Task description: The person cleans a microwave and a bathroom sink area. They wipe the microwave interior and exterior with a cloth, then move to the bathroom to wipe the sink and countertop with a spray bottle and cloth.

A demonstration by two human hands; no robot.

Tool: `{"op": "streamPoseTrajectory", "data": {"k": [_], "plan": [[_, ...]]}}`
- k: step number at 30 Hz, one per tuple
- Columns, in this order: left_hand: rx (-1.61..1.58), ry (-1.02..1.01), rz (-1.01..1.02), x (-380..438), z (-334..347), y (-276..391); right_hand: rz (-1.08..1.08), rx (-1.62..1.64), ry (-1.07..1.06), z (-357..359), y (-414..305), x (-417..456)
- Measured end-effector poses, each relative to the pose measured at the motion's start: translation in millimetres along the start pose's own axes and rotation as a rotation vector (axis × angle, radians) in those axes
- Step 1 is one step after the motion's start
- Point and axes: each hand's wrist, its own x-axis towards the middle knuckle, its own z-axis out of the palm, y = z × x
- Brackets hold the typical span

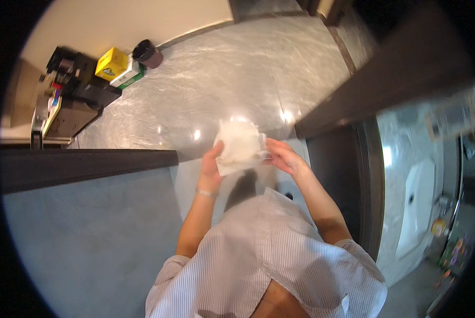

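Note:
A white, soft-looking bundle [239, 145], perhaps tissue or folded cloth, is held up in front of my body; blur hides what exactly it is. My left hand [212, 161] grips its left side, with the thumb lying over the near face. At the opposite edge, the fingers of my right hand [283, 154] close on a thin, ragged part of the bundle. Both forearms reach forward, and a metal band circles my left wrist.
I stand in a doorway between dark frames [90, 167]. To the right is a sink [416, 206] in a pale counter. Beyond the doorway stretches a grey marbled floor [221, 75], with a waste bin [149, 55], a yellow box [111, 63] and a dark cabinet [96, 93] along the left wall.

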Motion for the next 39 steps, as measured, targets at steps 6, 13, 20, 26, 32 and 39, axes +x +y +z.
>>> {"op": "streamPoseTrajectory", "data": {"k": [6,13,20,26,32,39], "plan": [[0.272,0.156,0.267,36,-17,134,-0.028,-0.473,-0.043,84,-54,152],[0.367,0.175,0.300,95,-26,276,-0.015,0.151,-0.256,108,-89,319],[0.235,0.399,0.616,158,-71,434,0.317,0.305,-0.317,224,-83,513],[0.270,0.742,0.851,127,-115,541,0.433,-0.157,-0.372,325,-100,642],[-0.011,0.769,1.101,109,-160,651,0.416,-0.258,-0.216,452,-68,744],[0.370,0.799,1.140,81,-229,787,-0.348,-1.087,-0.569,590,25,862]]}}
